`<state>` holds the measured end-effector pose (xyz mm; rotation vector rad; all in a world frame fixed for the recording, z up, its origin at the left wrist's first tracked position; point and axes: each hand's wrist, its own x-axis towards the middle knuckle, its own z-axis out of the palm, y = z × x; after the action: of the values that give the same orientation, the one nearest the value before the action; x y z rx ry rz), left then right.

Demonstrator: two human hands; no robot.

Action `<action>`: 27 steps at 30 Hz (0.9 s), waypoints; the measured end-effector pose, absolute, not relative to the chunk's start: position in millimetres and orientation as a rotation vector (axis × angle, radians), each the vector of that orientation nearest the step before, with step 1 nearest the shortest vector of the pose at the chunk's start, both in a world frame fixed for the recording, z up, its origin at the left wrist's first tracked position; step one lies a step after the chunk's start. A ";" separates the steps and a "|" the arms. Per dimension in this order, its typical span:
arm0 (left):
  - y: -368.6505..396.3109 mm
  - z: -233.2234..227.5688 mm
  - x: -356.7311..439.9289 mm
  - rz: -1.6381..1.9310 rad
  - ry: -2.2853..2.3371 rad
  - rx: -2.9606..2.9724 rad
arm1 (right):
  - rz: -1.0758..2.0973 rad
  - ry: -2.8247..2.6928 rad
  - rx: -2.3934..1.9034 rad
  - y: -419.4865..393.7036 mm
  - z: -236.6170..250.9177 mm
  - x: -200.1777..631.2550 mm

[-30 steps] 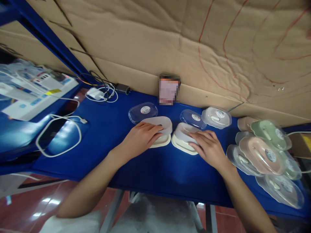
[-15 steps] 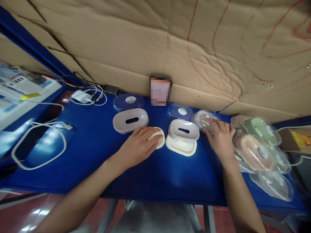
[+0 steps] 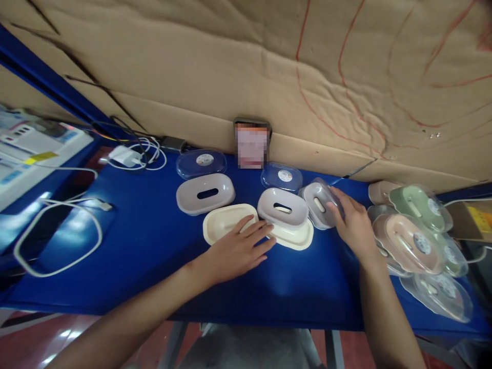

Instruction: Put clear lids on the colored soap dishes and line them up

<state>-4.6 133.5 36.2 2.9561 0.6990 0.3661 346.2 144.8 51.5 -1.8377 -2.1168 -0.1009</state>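
My left hand [image 3: 240, 248] lies flat on the blue table [image 3: 161, 256], fingers spread, its tips touching an empty cream tray [image 3: 221, 225]. Behind that tray lies a grey slotted insert [image 3: 205, 193]. To the right, a second grey insert [image 3: 282, 206] sits on another cream tray [image 3: 294, 237]. My right hand [image 3: 353, 225] grips a lidded soap box [image 3: 318, 204] and holds it tilted. Two clear lids [image 3: 201, 163] [image 3: 281, 177] lie further back.
A pile of lidded soap boxes in pink [image 3: 407, 237], green [image 3: 421, 206] and clear fills the right side. White cables [image 3: 57, 241] and a charger [image 3: 123, 154] lie at the left. A cardboard wall [image 3: 269, 66] backs the table, with a blurred object [image 3: 251, 143] leaning on it.
My left hand set the grey insert down behind its cream tray and drew back to flat. My right hand left the right tray, reached back, took the lidded box and tilted it toward me.
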 end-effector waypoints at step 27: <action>129.6 47.8 -9.4 0.381 0.544 2.715 | -0.268 -2.403 -1.513 129.2 75.7 302.7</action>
<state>-9.4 129.6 47.8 2.7151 0.5438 0.3813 302.7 129.2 75.7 -1.5132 -2.4032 -0.2683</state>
